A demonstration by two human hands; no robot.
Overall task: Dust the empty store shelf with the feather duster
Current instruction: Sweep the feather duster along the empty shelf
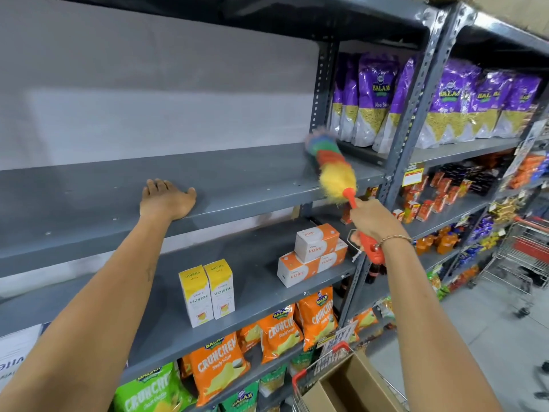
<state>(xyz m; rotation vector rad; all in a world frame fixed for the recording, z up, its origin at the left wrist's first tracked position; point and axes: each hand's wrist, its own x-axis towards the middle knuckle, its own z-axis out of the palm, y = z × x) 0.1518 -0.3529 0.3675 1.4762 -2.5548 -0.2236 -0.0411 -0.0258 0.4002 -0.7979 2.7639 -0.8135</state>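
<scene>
The empty grey metal shelf [243, 176] runs across the middle of the view at chest height. My left hand [166, 199] lies flat, palm down, on its front edge. My right hand [375, 223] grips the orange handle of the feather duster [337, 171]. The duster's multicoloured head, yellow near the handle and then red, green and blue, rests on the right end of the shelf near the upright post, blurred by motion.
Purple snack bags [374, 96] fill the neighbouring bay to the right. Below the empty shelf stand yellow cartons [208, 291] and orange-white boxes [315, 254], then orange and green chip bags [279, 331]. A cart with a cardboard box [350, 385] is at my lower right.
</scene>
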